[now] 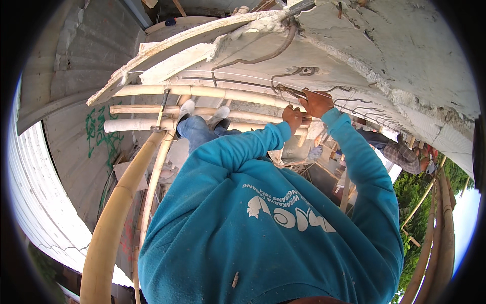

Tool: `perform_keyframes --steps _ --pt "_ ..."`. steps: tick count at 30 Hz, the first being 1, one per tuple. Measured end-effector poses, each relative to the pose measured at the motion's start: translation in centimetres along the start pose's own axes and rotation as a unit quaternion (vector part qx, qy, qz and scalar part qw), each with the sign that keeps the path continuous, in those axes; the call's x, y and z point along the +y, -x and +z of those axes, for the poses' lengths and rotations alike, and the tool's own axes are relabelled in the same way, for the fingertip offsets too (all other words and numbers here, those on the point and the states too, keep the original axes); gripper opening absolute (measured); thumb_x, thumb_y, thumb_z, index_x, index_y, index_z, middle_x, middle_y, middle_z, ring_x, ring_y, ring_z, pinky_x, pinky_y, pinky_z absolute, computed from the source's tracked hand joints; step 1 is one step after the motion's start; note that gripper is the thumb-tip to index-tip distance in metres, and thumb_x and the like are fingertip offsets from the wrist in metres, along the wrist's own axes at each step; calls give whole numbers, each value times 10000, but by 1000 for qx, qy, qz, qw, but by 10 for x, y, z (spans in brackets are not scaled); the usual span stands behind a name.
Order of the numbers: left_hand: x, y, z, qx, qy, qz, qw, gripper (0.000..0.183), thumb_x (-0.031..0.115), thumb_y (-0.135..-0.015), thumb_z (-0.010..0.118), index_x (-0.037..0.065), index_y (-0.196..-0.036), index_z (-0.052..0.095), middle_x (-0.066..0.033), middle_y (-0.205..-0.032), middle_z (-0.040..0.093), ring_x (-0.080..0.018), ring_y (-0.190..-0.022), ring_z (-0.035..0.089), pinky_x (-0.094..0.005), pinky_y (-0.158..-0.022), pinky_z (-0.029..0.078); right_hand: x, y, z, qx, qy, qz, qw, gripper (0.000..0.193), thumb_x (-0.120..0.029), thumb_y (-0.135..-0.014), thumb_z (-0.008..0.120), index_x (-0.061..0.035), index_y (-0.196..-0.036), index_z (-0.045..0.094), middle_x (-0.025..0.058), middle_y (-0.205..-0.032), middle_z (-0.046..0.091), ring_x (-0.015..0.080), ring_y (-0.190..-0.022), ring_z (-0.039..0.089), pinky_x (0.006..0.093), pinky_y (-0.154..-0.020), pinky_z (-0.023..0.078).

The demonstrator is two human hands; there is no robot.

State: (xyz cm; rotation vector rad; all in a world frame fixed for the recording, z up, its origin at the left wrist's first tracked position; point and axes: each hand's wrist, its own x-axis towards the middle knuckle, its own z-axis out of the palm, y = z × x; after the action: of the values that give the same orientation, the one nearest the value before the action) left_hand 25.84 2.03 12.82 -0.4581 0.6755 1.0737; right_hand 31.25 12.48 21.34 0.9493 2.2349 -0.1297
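Note:
My left hand (293, 119) is closed, fingers bent together, just below and left of my right hand (317, 103). The right hand is also closed, next to the ends of thin dark steel bars (289, 91) along the concrete wall. What either hand grips is hidden by the fingers. A thin white string (243, 74) runs along the wall toward my hands. Several bent steel bars (359, 108) stick out of the wall beyond my right hand. Both my arms, in blue sleeves, reach up and to the right.
My feet stand on horizontal bamboo poles (202, 91) high above the ground. A hammer-like tool (163, 109) hangs over them at left. A thick upright bamboo pole (119, 213) rises at my left. Below right, another person's plaid sleeve (402, 154) shows. Corrugated sheeting (43, 177) lies far left.

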Motion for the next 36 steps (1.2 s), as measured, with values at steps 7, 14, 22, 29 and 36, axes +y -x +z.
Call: perform_keyframes --steps 7,14,22,29,36 --pt "21 8 -18 -76 -92 -8 993 191 125 -946 414 -8 -1058 491 -196 -1104 623 -315 -983 643 -400 -854 552 -5 4 -45 -180 -48 -52 981 873 -380 -783 643 -75 -1483 218 246 -1155 597 377 -1069 582 430 -905 465" --pt "51 22 -14 -95 -176 -34 979 355 243 -958 355 24 -1218 454 -198 -1216 589 -309 -1072 599 -435 -990 445 -21 12 -43 -215 -174 83 957 950 -340 -754 673 -31 -1494 165 285 -1384 430 405 -1210 497 396 -1008 419" --pt "62 -20 -65 -24 -208 -75 975 664 488 -938 364 -23 -1360 399 -206 -1172 606 -343 -1058 595 -467 -893 478 -48 30 -12 -22 112 21 993 678 -140 -826 609 -58 -1432 316 159 -907 628 291 -830 667 372 -625 547" --pt "65 -85 -73 76 -3 36 996 369 325 -988 485 -8 -1127 558 -178 -977 631 -311 -827 653 -397 -700 581 -83 31 -3 -27 84 10 996 651 -28 -801 552 73 -1396 308 196 -831 648 326 -739 672 386 -610 553" --pt "50 -114 -101 33 23 154 987 255 274 -958 567 22 -982 599 -102 -880 649 -207 -733 634 -309 -597 536 -80 30 11 -14 -166 86 982 631 -142 -850 589 42 -1401 345 233 -791 652 333 -711 656 425 -676 534"
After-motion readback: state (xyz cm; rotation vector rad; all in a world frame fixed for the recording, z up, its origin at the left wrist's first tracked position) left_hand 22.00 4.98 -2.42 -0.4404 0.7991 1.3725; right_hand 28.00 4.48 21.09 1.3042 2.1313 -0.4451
